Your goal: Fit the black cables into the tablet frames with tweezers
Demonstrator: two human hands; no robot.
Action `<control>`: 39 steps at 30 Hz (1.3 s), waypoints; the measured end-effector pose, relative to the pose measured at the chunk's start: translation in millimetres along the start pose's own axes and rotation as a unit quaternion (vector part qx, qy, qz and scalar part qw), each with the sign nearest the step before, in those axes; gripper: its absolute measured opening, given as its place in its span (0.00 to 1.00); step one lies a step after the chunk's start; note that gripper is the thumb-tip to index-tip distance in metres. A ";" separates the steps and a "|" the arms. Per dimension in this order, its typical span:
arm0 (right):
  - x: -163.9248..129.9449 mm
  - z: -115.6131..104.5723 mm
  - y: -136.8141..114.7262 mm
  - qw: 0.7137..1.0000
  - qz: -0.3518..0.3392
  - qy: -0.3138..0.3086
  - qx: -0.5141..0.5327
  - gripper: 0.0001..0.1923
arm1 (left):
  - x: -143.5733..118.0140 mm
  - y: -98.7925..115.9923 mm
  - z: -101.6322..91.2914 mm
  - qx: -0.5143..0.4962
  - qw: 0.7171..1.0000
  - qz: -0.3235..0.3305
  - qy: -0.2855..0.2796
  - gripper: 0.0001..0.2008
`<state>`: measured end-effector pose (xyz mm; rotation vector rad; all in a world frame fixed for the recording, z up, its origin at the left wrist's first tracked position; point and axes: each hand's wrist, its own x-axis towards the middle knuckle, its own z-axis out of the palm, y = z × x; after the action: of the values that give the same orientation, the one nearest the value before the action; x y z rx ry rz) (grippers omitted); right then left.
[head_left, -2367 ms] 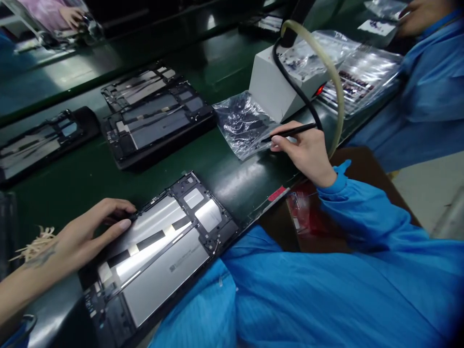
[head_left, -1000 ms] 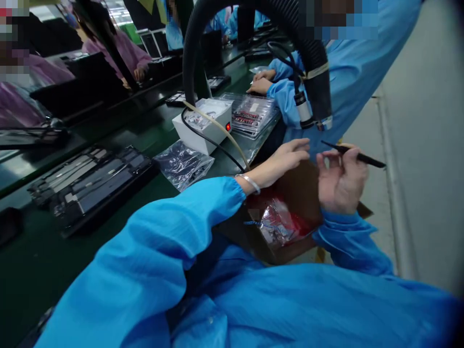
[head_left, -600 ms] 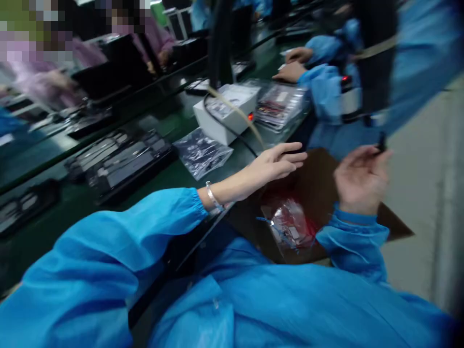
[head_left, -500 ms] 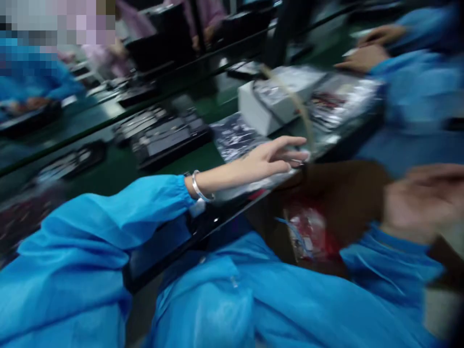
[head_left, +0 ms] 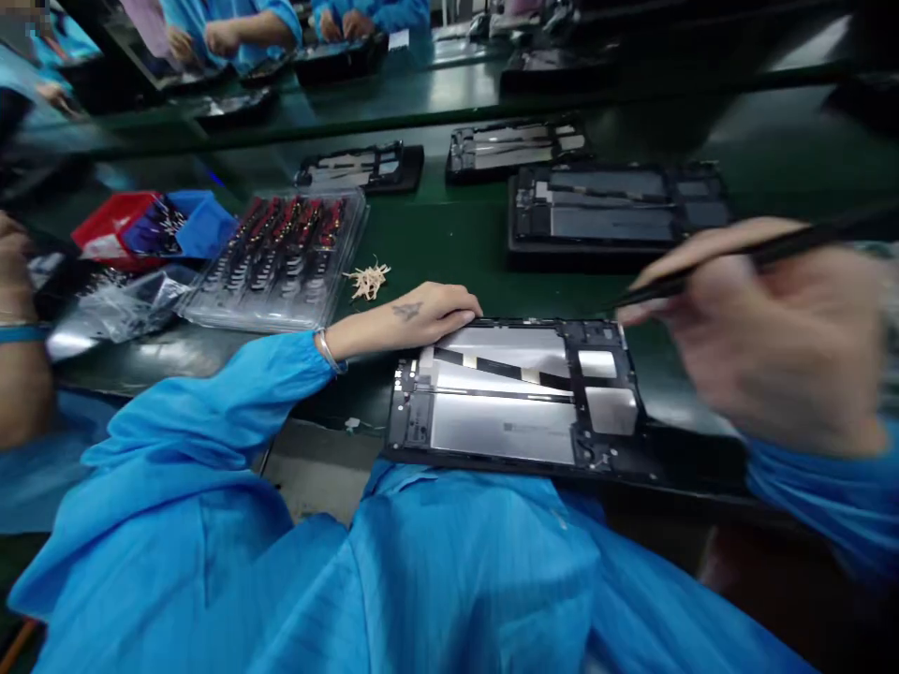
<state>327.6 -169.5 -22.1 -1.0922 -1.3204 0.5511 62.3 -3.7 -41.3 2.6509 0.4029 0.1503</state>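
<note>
An opened tablet [head_left: 502, 426] lies at the bench's near edge, its silver batteries and dark flat cables exposed. My left hand [head_left: 432, 314] rests on its far left edge, fingers bent together over the rim. Blurred by motion, my right hand [head_left: 779, 328] pinches slim black tweezers [head_left: 674, 285]. Their tip points left, near the tablet's far right corner; whether it touches cannot be made out. Beyond the tablet, another opened tablet [head_left: 611, 211] sits on a black block.
To the left stand a clear tray [head_left: 281, 300] of small cable parts, a red bin [head_left: 105, 225] and a blue bin [head_left: 207, 220]. Cream strips [head_left: 366, 279] lie in a small heap. Two more opened tablets [head_left: 516, 148] are farther back. A co-worker's arm [head_left: 21, 356] is at far left.
My view has swung left onto the bench and the opened tablet. My left hand, earlier outstretched over the bench edge, now rests on the tablet. My raised right hand now grips tweezers over the bench.
</note>
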 end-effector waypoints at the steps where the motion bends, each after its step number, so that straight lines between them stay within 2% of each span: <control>1: 9.0 13.1 6.2 1.000 0.005 -0.027 0.001 0.08 | -1.7 -0.5 8.5 -0.003 1.000 0.006 0.027 0.18; 3: 20.5 33.5 19.6 0.997 0.011 -0.066 -0.045 0.06 | -2.4 -1.6 19.9 0.007 0.999 0.011 0.052 0.19; 5: 23.2 42.0 29.8 0.992 0.032 -0.083 -0.091 0.07 | -1.5 -3.7 24.4 0.018 0.998 0.018 0.051 0.20; 11: 16.6 32.2 29.6 0.975 0.095 -0.102 -0.175 0.05 | 0.2 -7.1 23.7 -0.008 0.999 0.030 0.042 0.21; 16: 19.7 35.4 25.0 0.961 0.069 -0.129 -0.236 0.06 | 2.3 -1.9 22.9 -0.010 0.999 0.010 0.031 0.19; 24: 21.3 37.3 21.0 0.955 0.056 -0.152 -0.247 0.08 | 2.3 -2.0 22.1 -0.010 0.999 0.011 0.031 0.19; 32: 21.8 38.0 20.5 0.957 0.068 -0.137 -0.248 0.09 | 1.5 -1.4 21.9 -0.012 0.999 0.016 0.036 0.20; 39: 22.0 37.9 21.2 0.959 0.050 -0.145 -0.240 0.09 | 1.8 -1.8 22.1 -0.017 0.999 0.012 0.029 0.20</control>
<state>302.1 -129.8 -34.1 -1.5235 -1.7169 0.4883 67.3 -10.9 -61.7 2.6236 0.3849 0.2408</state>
